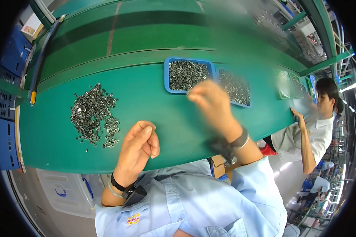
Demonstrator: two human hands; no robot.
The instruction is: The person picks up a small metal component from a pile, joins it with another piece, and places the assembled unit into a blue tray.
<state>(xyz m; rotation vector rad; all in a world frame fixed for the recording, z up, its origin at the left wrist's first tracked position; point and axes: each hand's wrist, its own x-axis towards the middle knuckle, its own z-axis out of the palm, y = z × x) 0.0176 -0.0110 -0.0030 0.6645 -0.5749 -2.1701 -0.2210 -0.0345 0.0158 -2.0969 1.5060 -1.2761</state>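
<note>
My left hand point(139, 143) is held over the near edge of the green work table point(158, 106), fingers curled and thumb pressed toward them. Whatever it holds, if anything, cannot be made out. Slightly smeared by motion, my right hand point(213, 102) is closed in a pinch just in front of a blue tray point(166, 75). What lies between its fingertips is too small to see. Many small shiny metal pieces point(188, 74) fill that tray. A loose pile of similar metal pieces point(91, 108) is spread on the table to the left.
A second blue-rimmed tray point(241, 105) of small metal parts stands right of the first, blurred. Farther right, a co-worker point(304, 134) sits with a hand at the table edge. Blue crates point(4, 138) line the left side. A clear plastic box point(65, 191) is below the table.
</note>
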